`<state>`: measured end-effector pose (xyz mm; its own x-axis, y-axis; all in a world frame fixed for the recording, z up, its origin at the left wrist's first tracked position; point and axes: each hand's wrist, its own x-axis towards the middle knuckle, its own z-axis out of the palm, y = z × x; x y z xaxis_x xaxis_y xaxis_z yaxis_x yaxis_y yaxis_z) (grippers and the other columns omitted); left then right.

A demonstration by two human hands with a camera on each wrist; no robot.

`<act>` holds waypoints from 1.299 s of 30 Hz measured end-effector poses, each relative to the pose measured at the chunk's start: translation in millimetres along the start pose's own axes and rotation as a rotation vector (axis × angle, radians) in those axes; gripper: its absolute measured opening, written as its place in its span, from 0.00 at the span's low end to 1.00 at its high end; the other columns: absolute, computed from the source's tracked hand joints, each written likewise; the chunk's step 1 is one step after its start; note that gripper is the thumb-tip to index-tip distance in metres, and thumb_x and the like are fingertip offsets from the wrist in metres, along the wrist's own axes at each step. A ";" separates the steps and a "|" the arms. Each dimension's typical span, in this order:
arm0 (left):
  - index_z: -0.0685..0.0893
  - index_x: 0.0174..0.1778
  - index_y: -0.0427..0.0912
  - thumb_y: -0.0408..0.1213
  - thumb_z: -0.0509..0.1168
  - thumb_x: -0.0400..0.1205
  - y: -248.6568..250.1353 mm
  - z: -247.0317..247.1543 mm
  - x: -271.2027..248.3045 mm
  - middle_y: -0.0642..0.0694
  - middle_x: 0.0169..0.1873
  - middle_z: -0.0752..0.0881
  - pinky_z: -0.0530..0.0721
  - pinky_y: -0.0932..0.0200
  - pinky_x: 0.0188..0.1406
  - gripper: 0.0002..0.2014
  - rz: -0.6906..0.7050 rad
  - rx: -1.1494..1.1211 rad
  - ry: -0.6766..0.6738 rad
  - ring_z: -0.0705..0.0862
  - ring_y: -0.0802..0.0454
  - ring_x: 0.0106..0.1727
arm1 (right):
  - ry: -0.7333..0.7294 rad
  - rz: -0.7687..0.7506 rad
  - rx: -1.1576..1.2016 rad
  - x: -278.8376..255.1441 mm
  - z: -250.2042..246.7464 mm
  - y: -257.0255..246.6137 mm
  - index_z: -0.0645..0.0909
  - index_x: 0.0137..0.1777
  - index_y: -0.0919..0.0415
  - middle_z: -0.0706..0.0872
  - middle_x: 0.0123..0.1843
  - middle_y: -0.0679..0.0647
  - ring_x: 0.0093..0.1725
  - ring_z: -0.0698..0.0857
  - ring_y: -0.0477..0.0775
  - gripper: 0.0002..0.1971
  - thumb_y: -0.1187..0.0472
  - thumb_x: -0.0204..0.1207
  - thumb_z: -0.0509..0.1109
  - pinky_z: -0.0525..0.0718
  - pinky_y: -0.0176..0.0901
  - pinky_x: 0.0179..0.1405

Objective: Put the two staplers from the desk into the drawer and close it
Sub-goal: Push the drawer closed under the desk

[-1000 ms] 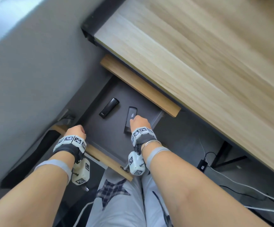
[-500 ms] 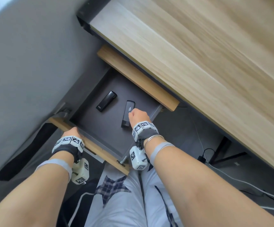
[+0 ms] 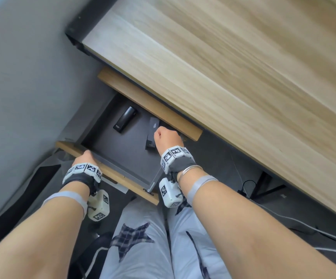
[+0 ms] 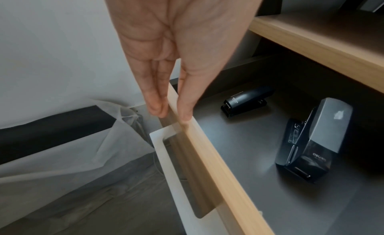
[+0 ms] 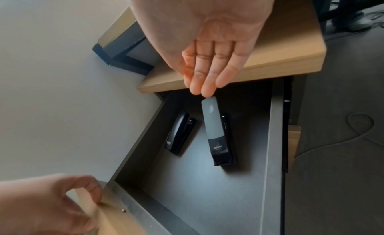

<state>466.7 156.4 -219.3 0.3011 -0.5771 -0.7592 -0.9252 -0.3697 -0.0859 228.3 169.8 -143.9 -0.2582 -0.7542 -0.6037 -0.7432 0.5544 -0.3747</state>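
Note:
The open drawer [image 3: 110,174] under the desk holds both staplers on its dark floor. The small black stapler [image 3: 125,121] [image 4: 245,102] [image 5: 180,133] lies to the left. To its right lies the larger grey-topped stapler [image 3: 152,133] [image 4: 315,143] [image 5: 216,133]. My left hand [image 3: 86,156] [image 4: 171,114] pinches the drawer's wooden front near its left end, thumb inside, fingers outside. My right hand [image 3: 166,137] [image 5: 204,89] hovers over the larger stapler with straight fingers, tips at its far end; I cannot tell if they touch.
The wooden desk top [image 3: 223,77] overhangs the drawer, with a wooden panel [image 3: 149,103] just above its back. A grey wall [image 3: 22,77] is close on the left. A white handle [image 4: 166,164] sits on the drawer front. Cables [image 3: 304,224] lie on the floor right.
My left hand has moved from beside the drawer's left corner onto its wooden front and taken hold. The staplers now sit closer to the panel above. My right hand stays over the larger stapler.

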 end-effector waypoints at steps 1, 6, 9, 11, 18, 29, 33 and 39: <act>0.72 0.64 0.35 0.28 0.68 0.73 7.2 -2.7 -0.3 0.30 0.56 0.83 0.85 0.43 0.56 0.23 0.008 0.002 0.008 0.84 0.32 0.55 | 0.015 -0.017 -0.002 -0.1 -5.6 -0.8 0.81 0.56 0.63 0.78 0.39 0.57 0.39 0.76 0.62 0.16 0.59 0.86 0.51 0.72 0.43 0.37; 0.83 0.56 0.28 0.28 0.67 0.75 46.6 -17.7 0.9 0.30 0.54 0.87 0.81 0.52 0.44 0.14 0.054 0.102 -0.015 0.84 0.36 0.48 | 0.124 -0.113 0.011 4.4 -33.8 -7.4 0.82 0.55 0.59 0.83 0.38 0.60 0.36 0.79 0.64 0.14 0.58 0.85 0.54 0.71 0.42 0.32; 0.85 0.53 0.27 0.29 0.64 0.76 67.8 -24.0 0.1 0.30 0.54 0.87 0.81 0.53 0.43 0.12 0.057 0.119 -0.017 0.86 0.34 0.50 | 0.184 -0.166 0.070 11.7 -52.1 -10.7 0.84 0.52 0.58 0.90 0.43 0.61 0.38 0.80 0.63 0.14 0.57 0.84 0.56 0.74 0.41 0.34; 0.85 0.53 0.27 0.29 0.65 0.77 81.7 -28.7 0.0 0.29 0.55 0.87 0.82 0.52 0.44 0.12 0.068 0.104 -0.002 0.87 0.34 0.52 | 0.199 -0.182 0.091 14.7 -61.8 -12.9 0.83 0.42 0.56 0.92 0.40 0.59 0.39 0.86 0.63 0.14 0.57 0.83 0.57 0.82 0.42 0.37; 0.87 0.52 0.29 0.31 0.65 0.78 121.4 -42.4 -2.9 0.31 0.55 0.88 0.79 0.54 0.44 0.11 0.158 0.057 0.000 0.87 0.34 0.54 | 0.353 -0.153 0.140 22.2 -96.9 -1.8 0.84 0.46 0.61 0.90 0.40 0.63 0.36 0.82 0.65 0.15 0.56 0.84 0.57 0.75 0.44 0.34; 0.88 0.56 0.37 0.35 0.65 0.78 159.3 -61.7 7.2 0.35 0.59 0.87 0.83 0.49 0.61 0.12 0.277 -0.038 0.008 0.85 0.36 0.60 | 0.336 -0.056 0.327 45.8 -117.7 22.5 0.73 0.31 0.52 0.82 0.19 0.50 0.09 0.76 0.39 0.16 0.57 0.82 0.57 0.79 0.29 0.17; 0.80 0.70 0.40 0.31 0.64 0.78 168.5 -62.5 12.4 0.38 0.71 0.80 0.82 0.49 0.63 0.22 0.357 0.062 -0.025 0.83 0.37 0.66 | 0.330 -0.073 0.373 47.2 -116.8 24.7 0.75 0.32 0.54 0.82 0.19 0.50 0.10 0.76 0.43 0.15 0.57 0.81 0.58 0.81 0.34 0.17; 0.57 0.83 0.45 0.26 0.65 0.78 175.9 -62.2 17.2 0.50 0.85 0.48 0.65 0.50 0.81 0.38 0.459 0.163 -0.105 0.58 0.46 0.84 | 0.330 -0.090 0.376 50.3 -116.6 26.7 0.75 0.33 0.54 0.81 0.19 0.50 0.10 0.76 0.41 0.14 0.58 0.81 0.59 0.80 0.32 0.16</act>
<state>323.6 36.2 -207.4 -0.1627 -0.5743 -0.8023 -0.9834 0.0286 0.1789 123.5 105.6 -102.2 -0.4298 -0.8421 -0.3258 -0.5133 0.5248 -0.6791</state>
